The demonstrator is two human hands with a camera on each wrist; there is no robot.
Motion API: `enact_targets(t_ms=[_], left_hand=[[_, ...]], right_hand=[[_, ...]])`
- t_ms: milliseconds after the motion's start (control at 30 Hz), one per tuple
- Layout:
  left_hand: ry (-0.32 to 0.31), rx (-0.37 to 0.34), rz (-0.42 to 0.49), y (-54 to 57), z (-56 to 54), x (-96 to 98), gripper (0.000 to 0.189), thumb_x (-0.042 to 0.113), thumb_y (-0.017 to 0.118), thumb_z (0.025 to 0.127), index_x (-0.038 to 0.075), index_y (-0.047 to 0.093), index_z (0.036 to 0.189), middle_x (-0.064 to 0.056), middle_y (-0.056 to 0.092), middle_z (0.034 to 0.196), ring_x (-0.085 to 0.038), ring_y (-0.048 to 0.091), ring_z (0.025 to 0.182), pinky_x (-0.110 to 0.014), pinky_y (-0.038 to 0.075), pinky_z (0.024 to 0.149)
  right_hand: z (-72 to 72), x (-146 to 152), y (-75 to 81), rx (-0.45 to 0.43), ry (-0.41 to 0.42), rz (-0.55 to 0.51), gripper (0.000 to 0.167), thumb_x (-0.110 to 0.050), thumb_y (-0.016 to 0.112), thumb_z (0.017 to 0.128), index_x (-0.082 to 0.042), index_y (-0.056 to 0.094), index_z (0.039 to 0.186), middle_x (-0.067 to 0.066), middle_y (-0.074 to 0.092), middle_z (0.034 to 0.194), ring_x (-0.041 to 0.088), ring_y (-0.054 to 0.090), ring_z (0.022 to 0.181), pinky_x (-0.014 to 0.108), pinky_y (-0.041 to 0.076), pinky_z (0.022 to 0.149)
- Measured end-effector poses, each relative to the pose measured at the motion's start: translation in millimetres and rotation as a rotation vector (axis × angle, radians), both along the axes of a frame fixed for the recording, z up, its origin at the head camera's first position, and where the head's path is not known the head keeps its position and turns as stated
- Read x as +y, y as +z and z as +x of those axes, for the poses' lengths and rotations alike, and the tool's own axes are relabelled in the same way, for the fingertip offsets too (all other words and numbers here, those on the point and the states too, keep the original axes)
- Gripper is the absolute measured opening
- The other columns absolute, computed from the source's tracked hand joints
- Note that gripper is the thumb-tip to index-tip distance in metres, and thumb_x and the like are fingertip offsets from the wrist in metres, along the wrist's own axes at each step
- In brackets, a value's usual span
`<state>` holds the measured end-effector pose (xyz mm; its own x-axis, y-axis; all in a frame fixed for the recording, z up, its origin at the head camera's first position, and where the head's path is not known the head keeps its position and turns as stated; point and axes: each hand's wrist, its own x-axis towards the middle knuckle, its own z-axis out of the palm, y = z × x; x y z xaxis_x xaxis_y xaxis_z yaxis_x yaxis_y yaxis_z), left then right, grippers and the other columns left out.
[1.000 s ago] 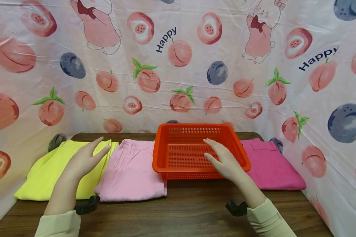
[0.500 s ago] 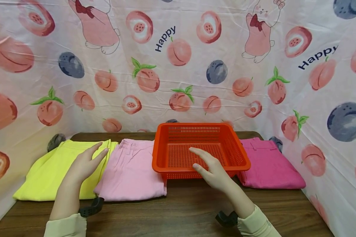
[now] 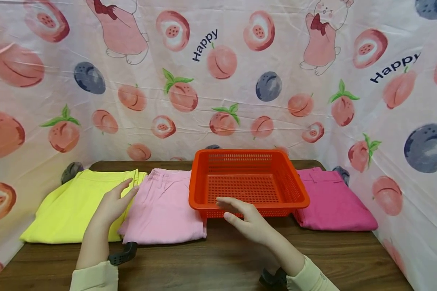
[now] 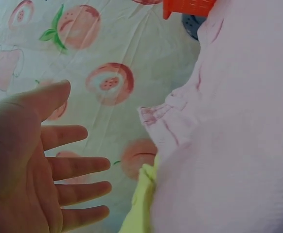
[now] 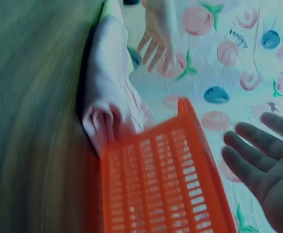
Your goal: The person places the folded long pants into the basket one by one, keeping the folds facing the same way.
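Observation:
My left hand [image 3: 113, 204] hovers over the right edge of the folded yellow pants [image 3: 73, 206], beside the folded light pink pants [image 3: 167, 214]. Its fingers are spread and straight in the left wrist view, and nothing is in it. In front of the orange plastic basket [image 3: 302, 198] hangs my right hand [image 3: 249, 220], its fingertips overlapping the near rim in the head view. The right wrist view shows those fingers extended and holding nothing. The basket shows no contents and partly covers the light pink pants' right side.
Folded magenta pants [image 3: 335, 202] lie right of the basket, their left edge partly behind it. All items rest on a dark wooden table [image 3: 189, 266]. A peach-printed cloth [image 3: 222, 93] encloses the back and sides. A black wrist mount [image 3: 124, 254] sits at the left wrist, another [image 3: 273, 279] at the right.
My right hand has moved left and down, from over the basket's right part to its near rim. My left hand has drifted right. The clothes and the basket stay in place.

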<state>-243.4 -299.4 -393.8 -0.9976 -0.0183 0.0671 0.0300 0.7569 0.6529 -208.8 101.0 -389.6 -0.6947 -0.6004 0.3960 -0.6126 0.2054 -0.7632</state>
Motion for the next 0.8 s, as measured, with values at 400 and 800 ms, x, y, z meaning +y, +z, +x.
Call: enact_targets(t_ms=[400, 800], left_hand=[[0.005, -0.042, 0.119, -13.6, -7.0, 12.1, 0.079, 0.053, 0.044, 0.097, -0.001, 0.022, 0.150, -0.034, 0.027, 0.145, -0.052, 0.025, 0.132, -0.063, 0.026, 0.102], [0.057, -0.102, 0.181, -20.1, -8.2, 12.7, 0.078, 0.047, 0.043, 0.099, -0.002, 0.012, 0.152, -0.037, 0.024, 0.144, -0.053, 0.028, 0.129, -0.061, 0.031, 0.100]], right_hand=[[5.9, -22, -24.6, -0.252, 0.079, 0.089, 0.030, -0.019, 0.052, 0.100, -0.010, 0.060, 0.128, 0.004, 0.066, 0.112, 0.015, 0.060, 0.104, 0.027, 0.047, 0.088], [5.1, -33, -54.1, -0.456, 0.073, 0.098, 0.037, -0.022, 0.049, 0.101, -0.001, 0.055, 0.131, 0.015, 0.064, 0.112, 0.028, 0.062, 0.098, 0.033, 0.051, 0.084]])
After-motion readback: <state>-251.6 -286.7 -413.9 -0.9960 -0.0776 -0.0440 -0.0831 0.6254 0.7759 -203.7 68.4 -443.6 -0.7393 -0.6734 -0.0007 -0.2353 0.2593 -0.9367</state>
